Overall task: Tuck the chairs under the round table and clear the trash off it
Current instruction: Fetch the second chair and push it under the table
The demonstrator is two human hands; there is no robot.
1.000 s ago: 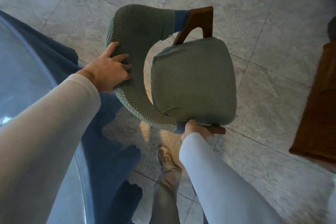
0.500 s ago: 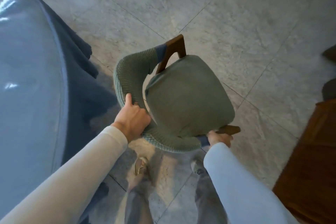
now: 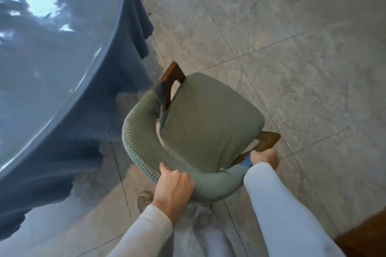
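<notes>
A chair (image 3: 208, 123) with a green knitted cover on its seat and curved backrest, and brown wooden arm ends, stands on the tiled floor in front of me. My left hand (image 3: 174, 192) grips the padded backrest at its near side. My right hand (image 3: 264, 157) holds the backrest's right end beside the wooden arm tip. The round table (image 3: 52, 64), with a glossy top over a dark blue cloth, fills the left of the head view, its edge a short way left of the chair. No trash shows on the visible part of the table.
The blue tablecloth (image 3: 137, 27) hangs in folds to the floor between the table and the chair. A brown wooden piece of furniture (image 3: 367, 236) sits at the bottom right corner. My legs and a shoe (image 3: 144, 200) are below the chair. Grey floor tiles stretch to the right.
The chair has turned and shifted along the table's edge, both hands still on it. My left hand slid round the backrest to its near side. More of the table's top has come into view.
</notes>
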